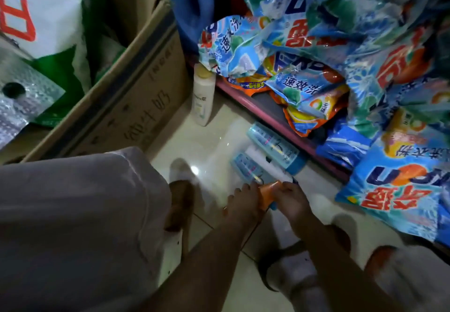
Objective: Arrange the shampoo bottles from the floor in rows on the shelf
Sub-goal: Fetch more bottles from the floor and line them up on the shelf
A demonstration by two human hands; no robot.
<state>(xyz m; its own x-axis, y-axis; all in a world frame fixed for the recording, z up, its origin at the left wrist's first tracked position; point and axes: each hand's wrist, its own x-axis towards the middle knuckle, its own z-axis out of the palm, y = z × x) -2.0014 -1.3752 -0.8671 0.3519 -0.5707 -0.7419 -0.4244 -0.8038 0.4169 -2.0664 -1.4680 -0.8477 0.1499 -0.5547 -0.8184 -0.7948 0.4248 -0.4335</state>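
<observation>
Two hands meet low over the floor [211, 141]: the left hand [239, 202] and right hand [295, 202] both curl around an orange bottle [269, 196]. Two blue bottles [275, 148] lie just beyond, near the shelf edge [267, 119]; a white bottle [202, 94] stands by the box [136, 97]. Detergent bags [316, 87] crowd the shelf, so I judge rows could topple, or a hurried lift could knock the lying bottles rolling.

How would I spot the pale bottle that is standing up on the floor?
Find the big cardboard box. At its right corner, by the shelf edge, stands a cream shampoo bottle. It alone is upright; the blue bottles nearby lie flat.
</observation>
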